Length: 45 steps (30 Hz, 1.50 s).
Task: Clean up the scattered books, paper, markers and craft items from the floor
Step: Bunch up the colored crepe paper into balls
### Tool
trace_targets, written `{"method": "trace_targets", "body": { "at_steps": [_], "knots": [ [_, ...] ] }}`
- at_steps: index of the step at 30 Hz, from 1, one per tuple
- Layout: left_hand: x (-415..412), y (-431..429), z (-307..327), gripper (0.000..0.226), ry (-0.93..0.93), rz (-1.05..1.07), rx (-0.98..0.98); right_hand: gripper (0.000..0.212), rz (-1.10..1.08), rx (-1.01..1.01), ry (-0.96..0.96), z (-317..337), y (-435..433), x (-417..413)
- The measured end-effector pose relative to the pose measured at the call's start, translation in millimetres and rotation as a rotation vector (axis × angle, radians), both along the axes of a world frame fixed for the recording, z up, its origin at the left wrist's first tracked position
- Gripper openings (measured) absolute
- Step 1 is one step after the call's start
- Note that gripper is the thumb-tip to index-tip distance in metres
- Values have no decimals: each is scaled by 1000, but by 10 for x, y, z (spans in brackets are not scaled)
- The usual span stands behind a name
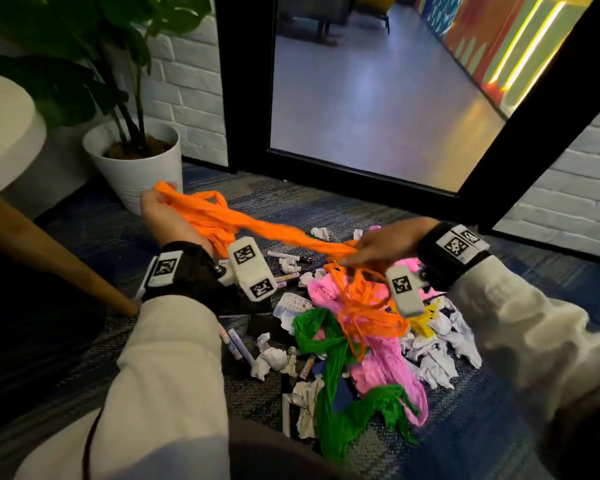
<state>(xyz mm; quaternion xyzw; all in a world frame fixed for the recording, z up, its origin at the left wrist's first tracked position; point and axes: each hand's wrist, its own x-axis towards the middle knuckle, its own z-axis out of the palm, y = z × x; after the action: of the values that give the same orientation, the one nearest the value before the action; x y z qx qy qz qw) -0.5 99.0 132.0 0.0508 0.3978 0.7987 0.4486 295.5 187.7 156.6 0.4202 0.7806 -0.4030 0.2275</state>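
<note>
A long orange crepe paper streamer point(257, 228) is stretched between my hands above the carpet. My left hand point(167, 213) grips one end of it, raised near the plant pot. My right hand point(381, 245) holds the streamer further along, above the pile, and the rest hangs down in a tangle point(364, 306). Below lie a pink streamer point(385, 362), a green streamer point(333, 382), a bit of yellow paper point(426, 315), crumpled white paper balls point(437, 355) and several markers point(238, 344).
A white pot with a green plant point(136, 168) stands at the left by the brick wall. A round white table point(4, 126) with a wooden leg point(56, 258) is at the far left. A black-framed glass door point(378, 174) stands behind the pile.
</note>
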Motion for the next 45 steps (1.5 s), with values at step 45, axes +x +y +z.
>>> {"method": "trace_targets", "body": {
  "at_steps": [45],
  "knots": [
    [196, 56, 147, 31, 390, 105, -42, 57, -142, 302, -41, -517, 284, 71]
  ]
}}
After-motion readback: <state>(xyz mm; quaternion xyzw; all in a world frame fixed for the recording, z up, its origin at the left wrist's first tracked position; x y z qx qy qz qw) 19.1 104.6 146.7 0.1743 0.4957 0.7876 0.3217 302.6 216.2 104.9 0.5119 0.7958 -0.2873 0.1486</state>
